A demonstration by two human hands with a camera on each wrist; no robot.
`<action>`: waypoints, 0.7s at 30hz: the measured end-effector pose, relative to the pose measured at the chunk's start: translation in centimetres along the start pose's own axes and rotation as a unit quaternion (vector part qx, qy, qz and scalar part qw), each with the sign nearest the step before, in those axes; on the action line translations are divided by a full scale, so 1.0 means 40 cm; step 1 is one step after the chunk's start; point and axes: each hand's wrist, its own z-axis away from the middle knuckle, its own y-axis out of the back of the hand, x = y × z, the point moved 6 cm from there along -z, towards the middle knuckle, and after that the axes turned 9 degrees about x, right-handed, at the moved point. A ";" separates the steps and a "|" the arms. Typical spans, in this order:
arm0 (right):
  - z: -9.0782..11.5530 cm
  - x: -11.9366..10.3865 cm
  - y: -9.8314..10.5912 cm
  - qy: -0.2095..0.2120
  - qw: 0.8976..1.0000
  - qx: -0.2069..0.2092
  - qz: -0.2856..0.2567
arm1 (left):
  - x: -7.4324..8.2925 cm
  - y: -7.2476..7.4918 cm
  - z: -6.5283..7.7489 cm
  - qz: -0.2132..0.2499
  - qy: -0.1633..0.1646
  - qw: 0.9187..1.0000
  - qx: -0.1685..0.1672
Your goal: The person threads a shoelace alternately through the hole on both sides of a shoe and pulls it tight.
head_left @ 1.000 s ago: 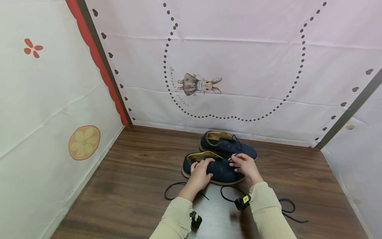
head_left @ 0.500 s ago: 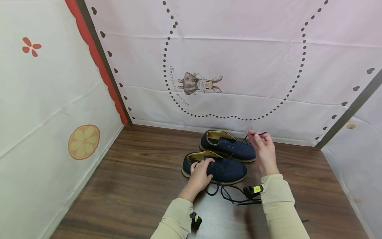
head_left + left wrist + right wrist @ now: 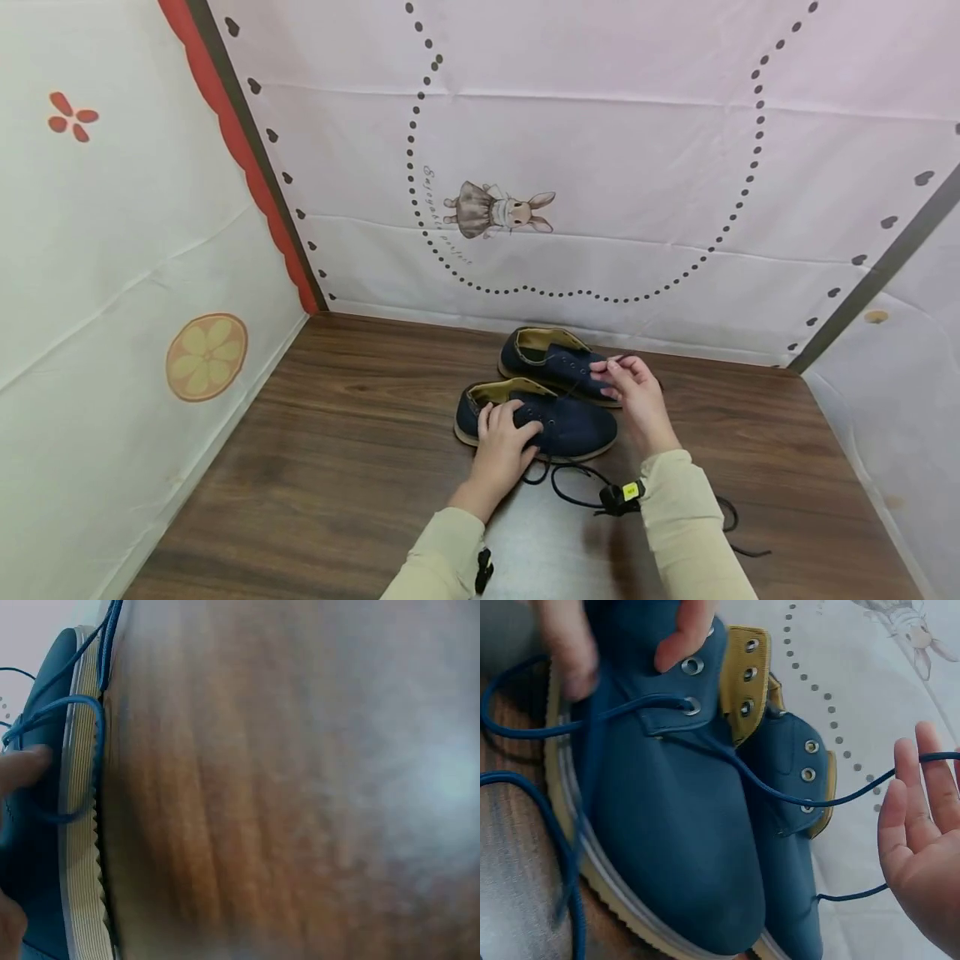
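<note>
The near navy shoe stands on the wooden floor, its toe to the right. My left hand grips it beside the eyelets, fingers curled over the upper and thumb at the near side. A dark blue shoelace runs out of the lowest eyelet to my right hand. There, thumb and forefinger pinch it in the head view; the other fingers are spread in the right wrist view. The lace's other side lies loosely looped against the sole.
The second navy shoe stands behind, close to the wall sheet. More dark lace lies coiled on the floor in front, reaching right past my sleeve.
My right hand pulled the lace up and right away from the near shoe, then came slightly back left and down. The left hand stays on the shoe; its fingers have shifted a little.
</note>
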 end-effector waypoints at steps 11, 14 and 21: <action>0.113 -0.109 -0.073 -0.040 0.996 0.005 0.080 | -0.219 0.082 0.058 0.535 0.246 0.793 0.157; 0.136 -0.119 -0.089 -0.048 0.993 0.016 0.109 | -0.342 0.021 0.125 0.527 0.360 0.756 0.150; 0.066 0.000 0.008 -0.055 0.980 0.102 0.162 | -0.322 0.103 0.178 0.340 0.461 0.817 -0.059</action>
